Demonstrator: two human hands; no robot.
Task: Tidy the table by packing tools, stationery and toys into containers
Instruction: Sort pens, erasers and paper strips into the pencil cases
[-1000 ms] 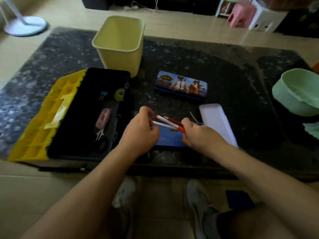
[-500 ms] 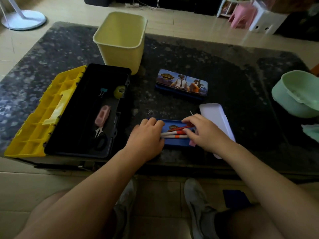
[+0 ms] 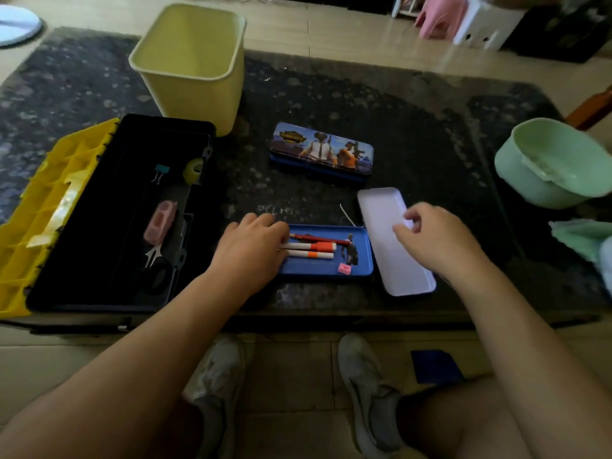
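A blue pencil tray lies open near the table's front edge. In it are two white-and-orange pens, a red pencil, a black clip and a pink eraser. My left hand rests flat on the tray's left end, fingers touching the pens' ends. My right hand hovers over the white lid beside the tray, fingers loosely curled and holding nothing. A closed picture-printed pencil tin lies behind the tray.
At the left stands a black toolbox with its yellow lid open; it holds a binder clip, a tape roll, a pink item and scissors. A yellow bin stands behind it. A green basin sits far right.
Both hands lowered the pens into the blue tray. My right hand then let go and moved right, over the white lid. My left hand stays at the pens' ends.
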